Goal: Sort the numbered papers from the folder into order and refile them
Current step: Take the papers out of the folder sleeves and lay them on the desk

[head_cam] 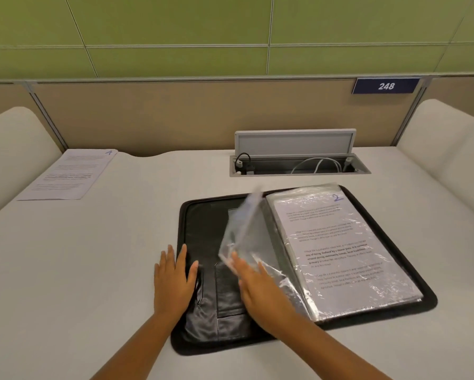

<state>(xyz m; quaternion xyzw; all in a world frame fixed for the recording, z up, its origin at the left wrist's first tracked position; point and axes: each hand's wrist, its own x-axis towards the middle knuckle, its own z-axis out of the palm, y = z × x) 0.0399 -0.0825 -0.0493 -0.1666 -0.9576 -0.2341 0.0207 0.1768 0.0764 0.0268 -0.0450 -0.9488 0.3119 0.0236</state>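
Folder [203, 297], black, zip-edged: lies open nr front edge of tabletop [120, 242], centre-right.
Paper "2" [342, 242]: in clear sleeve, on folder's rt half.
Empty sleeve [244, 231]: blurred, raised over spine.
Paper "4" [68, 174]: loose, far-left corner.
Left hand [172, 281]: flat, fingers straight, on folder's left edge.
Right hand [260, 294]: fingers straight, touching sleeve's lower end; holds nothing.
Cable tray [298, 165]: lid up, far edge.

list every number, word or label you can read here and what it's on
"248": white digits on the blue sign on the desk partition.
"4": handwritten in blue at the top corner of the loose paper lying far left on the table.
"2": handwritten in blue at the top corner of the sleeved page in the open black folder.
Printed paragraphs on both sheets: too small and blurred to read.
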